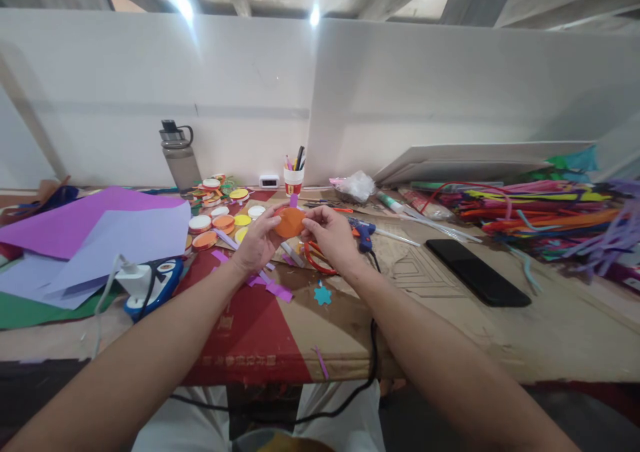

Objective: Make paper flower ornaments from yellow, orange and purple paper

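Note:
An orange paper disc [289, 224] is held up between both hands above the cardboard-covered table. My left hand [257, 240] is closed on its left edge, and my right hand [328, 236] pinches the right edge. A purple paper strip [294, 200] shows just above the disc; whether it is joined to it I cannot tell. Below the hands lie a teal paper flower shape [323, 295] and some purple paper scraps [278, 291]. Left of my left hand sit several round orange, white and yellow pieces [223, 223].
A blue glue gun [365, 233] and a black phone [477, 272] lie to the right, with bundled pipe cleaners [545, 219] beyond. On the left are paper sheets [125, 245], a blue power strip [159, 285] and a bottle [181, 162]. A pen cup [293, 175] stands at the back.

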A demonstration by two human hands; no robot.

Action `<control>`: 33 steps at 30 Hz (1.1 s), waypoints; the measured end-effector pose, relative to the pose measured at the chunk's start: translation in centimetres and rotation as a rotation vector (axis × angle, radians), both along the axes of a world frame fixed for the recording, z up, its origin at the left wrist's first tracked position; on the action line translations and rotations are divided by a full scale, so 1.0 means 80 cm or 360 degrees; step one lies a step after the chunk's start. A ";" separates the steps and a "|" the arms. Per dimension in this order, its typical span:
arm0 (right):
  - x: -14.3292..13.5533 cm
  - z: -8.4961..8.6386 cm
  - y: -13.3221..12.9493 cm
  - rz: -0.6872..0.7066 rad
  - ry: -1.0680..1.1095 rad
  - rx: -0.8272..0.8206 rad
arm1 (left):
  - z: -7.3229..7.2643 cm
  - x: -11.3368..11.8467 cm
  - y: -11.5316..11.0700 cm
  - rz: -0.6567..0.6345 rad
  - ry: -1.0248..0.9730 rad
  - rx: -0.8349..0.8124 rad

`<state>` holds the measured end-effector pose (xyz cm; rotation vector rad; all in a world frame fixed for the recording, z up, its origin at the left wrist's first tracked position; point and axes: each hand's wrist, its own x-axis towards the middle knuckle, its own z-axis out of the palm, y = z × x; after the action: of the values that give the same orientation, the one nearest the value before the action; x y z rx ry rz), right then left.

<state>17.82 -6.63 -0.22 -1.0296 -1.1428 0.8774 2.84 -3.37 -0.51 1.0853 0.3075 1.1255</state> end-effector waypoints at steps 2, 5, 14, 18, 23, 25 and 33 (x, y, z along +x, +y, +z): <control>0.000 0.000 0.000 0.0003 -0.0005 0.0005 | -0.002 0.000 0.000 -0.0002 0.0032 0.0057; 0.000 0.000 -0.001 0.0006 0.0001 0.0005 | -0.004 0.001 -0.001 0.0057 0.0100 0.0101; -0.004 0.003 -0.006 0.0006 0.0006 0.0013 | -0.012 0.003 0.002 0.0244 0.0278 0.0251; -0.005 0.005 -0.008 0.0007 0.0005 0.0007 | -0.018 0.001 0.009 0.0272 0.0353 0.0401; -0.007 0.006 -0.009 -0.0023 -0.0045 0.0036 | -0.016 0.002 0.008 0.0273 0.0339 0.0333; -0.007 0.005 -0.009 -0.0023 -0.0062 0.0048 | -0.014 0.003 0.007 0.0216 0.0235 0.0221; -0.008 0.008 -0.015 -0.0050 -0.0172 0.0105 | -0.008 0.003 0.005 0.0083 0.0056 0.0070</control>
<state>17.22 -7.82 0.39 -1.0481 -1.2350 0.7622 3.10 -2.95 -1.17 1.1426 0.3420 1.1651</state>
